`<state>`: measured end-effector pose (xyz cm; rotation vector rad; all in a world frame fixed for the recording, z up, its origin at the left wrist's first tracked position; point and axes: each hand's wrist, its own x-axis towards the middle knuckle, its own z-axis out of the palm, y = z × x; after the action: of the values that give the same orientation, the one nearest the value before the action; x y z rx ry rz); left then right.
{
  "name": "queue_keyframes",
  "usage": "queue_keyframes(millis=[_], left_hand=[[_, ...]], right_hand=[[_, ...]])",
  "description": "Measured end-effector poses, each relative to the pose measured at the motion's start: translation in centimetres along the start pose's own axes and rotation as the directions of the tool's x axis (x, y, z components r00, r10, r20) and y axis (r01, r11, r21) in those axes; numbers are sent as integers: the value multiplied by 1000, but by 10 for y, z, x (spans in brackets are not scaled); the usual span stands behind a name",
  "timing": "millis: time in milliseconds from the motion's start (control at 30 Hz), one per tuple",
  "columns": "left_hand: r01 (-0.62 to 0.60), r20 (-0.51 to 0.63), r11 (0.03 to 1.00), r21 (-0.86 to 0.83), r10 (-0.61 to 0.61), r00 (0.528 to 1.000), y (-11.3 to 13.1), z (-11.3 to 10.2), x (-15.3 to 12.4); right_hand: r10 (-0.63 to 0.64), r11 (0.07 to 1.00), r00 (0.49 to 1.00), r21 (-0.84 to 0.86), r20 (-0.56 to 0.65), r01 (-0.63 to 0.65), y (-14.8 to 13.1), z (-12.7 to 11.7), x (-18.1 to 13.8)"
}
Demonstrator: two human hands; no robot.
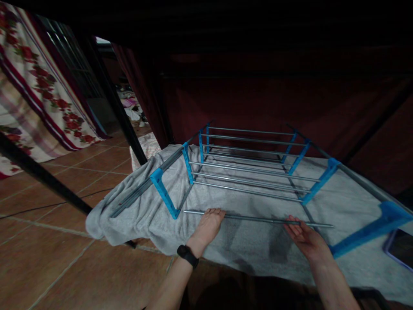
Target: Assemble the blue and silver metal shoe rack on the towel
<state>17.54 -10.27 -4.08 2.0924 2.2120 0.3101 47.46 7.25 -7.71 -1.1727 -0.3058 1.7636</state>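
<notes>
A loose grey metal rod (258, 219) lies across the near part of a grey towel (135, 211). My left hand (208, 226), with a black band on the wrist, lies flat with its fingertips on the rod's left part. My right hand (305, 237) is palm up under the rod's right part, fingers loosely spread. Just beyond the rod stands a rack (251, 172) of blue plastic brackets and several grey metal rods, lying on the towel.
A phone in a purple case (398, 247) lies at the right edge. Black metal frame bars (41, 174) cross at left above the tiled floor (48, 258). A floral curtain (35, 86) hangs far left; dark red cloth (274, 103) hangs behind.
</notes>
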Motion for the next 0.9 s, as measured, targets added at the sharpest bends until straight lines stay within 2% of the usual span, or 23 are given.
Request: queue_keyframes(millis=[167, 300, 500, 733, 900], left_hand=[[37, 47, 999, 21, -38, 998, -5, -4, -2], [43, 69, 999, 28, -45, 997, -11, -3, -3], [49, 97, 999, 4, -50, 994, -16, -2, 1], [-4, 93, 992, -127, 16, 996, -4, -1, 5], [-44, 23, 964, -263, 51, 998, 3, 0, 4]], right_hand=[[-56, 998, 998, 12, -12, 56, -6, -7, 3], [-116, 993, 993, 19, 36, 115, -4, -12, 4], [-133, 986, 990, 104, 56, 127, -3, -5, -10], [-189, 974, 977, 144, 102, 174, -3, -4, -20], [-171, 979, 972, 140, 162, 149, 6, -2, -27]])
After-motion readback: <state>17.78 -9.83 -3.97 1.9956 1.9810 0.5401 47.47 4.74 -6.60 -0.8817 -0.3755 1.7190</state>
